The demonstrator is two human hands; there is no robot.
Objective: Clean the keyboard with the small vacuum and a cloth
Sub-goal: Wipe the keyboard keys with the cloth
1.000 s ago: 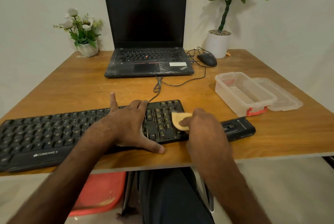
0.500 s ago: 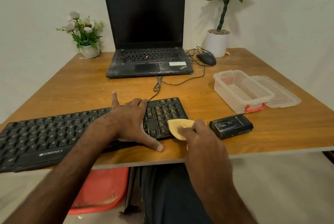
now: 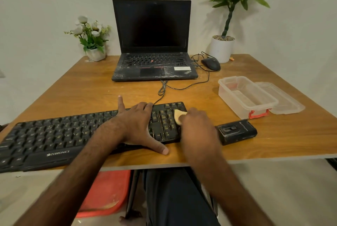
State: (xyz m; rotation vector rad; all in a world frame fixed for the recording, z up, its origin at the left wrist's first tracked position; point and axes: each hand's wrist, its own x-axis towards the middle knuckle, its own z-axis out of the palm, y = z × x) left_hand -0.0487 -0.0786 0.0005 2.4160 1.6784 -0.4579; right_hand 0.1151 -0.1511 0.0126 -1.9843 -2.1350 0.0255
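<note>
The left hand [image 3: 136, 125] is lying flat and spread over the keyboard [image 3: 54, 134], fingers straight and thumb reaching down to the table's [image 3: 91, 88] near edge, pressing the board in place and gripping nothing; the right hand [image 3: 197, 127] is pinching a small pale cloth [image 3: 178, 114] in curled fingers and holding it down on the number pad at the keyboard's right end. The keyboard is running with its long axis left to right along the near edge, its left end overhanging near the near-left corner and its right end sitting a little farther in from the edge; the cloth is working at the far right of that axis, so the rest of the keys are lying to the left, under and beyond the bracing hand. Any stroke leftward is likely going to call for the left hand lifting or sliding first, since it is sitting squarely in the cloth's path. The small vacuum [image 3: 237, 132] is resting flat on the table just beside the keyboard's right end, long axis also roughly left to right, near the near edge; the right hand is plainly the nearer one, though the wrist is hiding whether vacuum and keyboard are touching.
</note>
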